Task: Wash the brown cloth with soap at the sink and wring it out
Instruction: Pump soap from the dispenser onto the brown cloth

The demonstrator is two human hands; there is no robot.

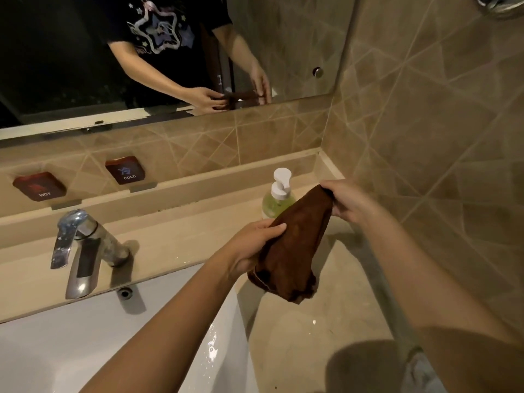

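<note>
Brown cloth [295,245], held over the counter [297,350], hides soap bottle [276,199].

Only two words are actually coming through clearly here. A red tag [39,186] on the tiled wall [198,143], up left of the faucet [85,251], is showing "HOT" in white letters under a little icon. Just right of it, a dark tag [125,170] is showing "COLD" in white, with a blue icon sitting above the word. The shirt [158,29] reflecting in the mirror [56,66] is carrying a star graphic with some lettering beside it, but that's coming out too blurry to read. Nothing on the soap bottle [276,199] is reading legibly either.
</note>
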